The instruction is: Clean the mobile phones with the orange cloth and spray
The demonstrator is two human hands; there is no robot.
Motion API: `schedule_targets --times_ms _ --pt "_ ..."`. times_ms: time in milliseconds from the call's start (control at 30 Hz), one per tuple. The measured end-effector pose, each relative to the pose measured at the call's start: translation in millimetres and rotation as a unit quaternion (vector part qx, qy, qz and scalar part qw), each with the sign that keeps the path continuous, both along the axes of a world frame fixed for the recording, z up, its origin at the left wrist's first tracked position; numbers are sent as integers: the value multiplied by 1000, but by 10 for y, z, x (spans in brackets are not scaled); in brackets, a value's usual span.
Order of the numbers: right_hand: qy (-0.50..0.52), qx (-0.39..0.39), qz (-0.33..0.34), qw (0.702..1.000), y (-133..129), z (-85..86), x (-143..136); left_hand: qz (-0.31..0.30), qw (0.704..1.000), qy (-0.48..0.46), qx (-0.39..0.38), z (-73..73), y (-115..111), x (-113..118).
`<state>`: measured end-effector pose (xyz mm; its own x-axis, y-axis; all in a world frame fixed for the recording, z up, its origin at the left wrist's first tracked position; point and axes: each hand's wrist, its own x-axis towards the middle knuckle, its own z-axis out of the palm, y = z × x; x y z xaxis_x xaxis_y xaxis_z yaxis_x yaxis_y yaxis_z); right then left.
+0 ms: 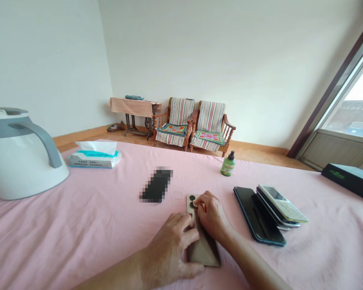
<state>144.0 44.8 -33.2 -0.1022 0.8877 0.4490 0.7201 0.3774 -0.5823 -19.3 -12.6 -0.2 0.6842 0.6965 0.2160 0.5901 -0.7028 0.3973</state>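
A gold-brown smartphone (203, 253) lies back side up on the pink cloth, its round camera lenses at the far end. My left hand (174, 241) steadies it, fingers curled over its left side and thumb at the near end. At the lenses, my right hand (211, 214) is closed in a pinch. A small pale bit shows at those fingertips, too little to name. Beyond my left hand lies a dark, pixel-blurred flat object (157, 186). Right of my hands are a dark phone (258, 215) and a stack of phones topped by a white keypad phone (281, 201).
A green spray bottle (228, 164) stands past the phones. To the left are a white-and-grey jug (21, 157) and a tissue pack (92, 158). A black box (347, 181) sits at the right edge. Two wooden chairs (183, 112) stand beyond the pink-covered surface (115, 217).
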Motion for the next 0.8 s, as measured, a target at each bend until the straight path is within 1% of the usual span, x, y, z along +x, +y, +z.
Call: schedule_targets --times_ms 167,333,633,800 --pt "-6 -7 12 1000 75 1 -38 5 1000 4 7 -8 11 0" --pt "-4 -18 18 1000 142 -16 27 -1 1000 -1 4 -16 3 0" --pt "7 -23 26 999 204 -35 15 -3 1000 -6 1 -31 -1 4" --pt "8 -18 42 999 187 -22 11 1 1000 -1 4 -14 6 5"
